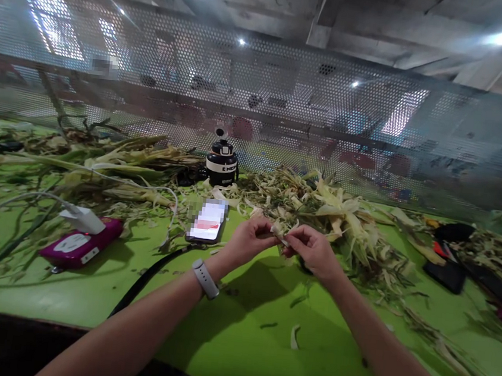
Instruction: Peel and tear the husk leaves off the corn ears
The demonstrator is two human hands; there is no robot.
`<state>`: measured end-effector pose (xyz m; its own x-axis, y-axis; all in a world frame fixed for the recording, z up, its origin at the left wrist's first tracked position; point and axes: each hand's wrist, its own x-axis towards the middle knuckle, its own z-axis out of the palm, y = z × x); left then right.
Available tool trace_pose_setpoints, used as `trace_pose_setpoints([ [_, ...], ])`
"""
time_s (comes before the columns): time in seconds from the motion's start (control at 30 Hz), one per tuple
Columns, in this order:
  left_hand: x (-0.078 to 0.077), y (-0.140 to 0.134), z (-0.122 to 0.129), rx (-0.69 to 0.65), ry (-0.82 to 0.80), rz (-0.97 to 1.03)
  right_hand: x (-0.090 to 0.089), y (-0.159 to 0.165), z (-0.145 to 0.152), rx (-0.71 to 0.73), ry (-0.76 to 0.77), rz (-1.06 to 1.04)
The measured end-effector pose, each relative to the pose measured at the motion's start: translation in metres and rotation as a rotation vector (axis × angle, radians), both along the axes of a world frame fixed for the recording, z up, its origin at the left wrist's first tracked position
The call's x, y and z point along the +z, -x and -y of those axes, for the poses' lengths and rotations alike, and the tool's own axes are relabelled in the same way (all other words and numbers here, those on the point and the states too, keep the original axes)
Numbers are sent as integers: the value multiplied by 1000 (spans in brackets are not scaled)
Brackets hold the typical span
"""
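Note:
Over the green table (255, 356), my left hand (251, 237) and my right hand (313, 251) nearly meet, both closed in a pinch. Between their fingertips is a small, pale plant strip (277, 232), too small to make out exactly. Just beyond the hands lies a heap of plant scraps (277, 191), with pale green leaves like corn husks (342, 212) at its right. A phone (208, 220) with a lit screen lies left of my left hand. Under my right hand is a dark object, mostly hidden.
A black-and-white bottle (222, 164) stands at the back, before a perforated metal screen (265, 94). At left, a purple power strip (81, 248) carries a white charger (81, 219) and cable. More husks (141, 158) are heaped behind it. Dark items (443, 274) lie at right.

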<state>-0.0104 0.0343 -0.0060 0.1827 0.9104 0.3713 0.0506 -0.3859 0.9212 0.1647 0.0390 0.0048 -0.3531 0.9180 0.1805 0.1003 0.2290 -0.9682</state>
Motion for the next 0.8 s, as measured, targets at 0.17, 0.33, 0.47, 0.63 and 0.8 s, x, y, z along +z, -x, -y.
trace_pose_setpoints([
  [0.17,2,0,2,-122,93,-6,6,-4,7,-49,-109,201],
  [0.33,3,-2,7,-321,220,-128,19,-8,16,-230,-666,574],
  [0.47,3,-3,10,-398,270,-121,21,-5,18,-115,-696,537],
  [0.63,1,-2,11,-434,282,-146,18,-2,17,29,-496,496],
  [0.8,0,-2,13,-492,257,-172,12,-3,11,31,-333,371],
])
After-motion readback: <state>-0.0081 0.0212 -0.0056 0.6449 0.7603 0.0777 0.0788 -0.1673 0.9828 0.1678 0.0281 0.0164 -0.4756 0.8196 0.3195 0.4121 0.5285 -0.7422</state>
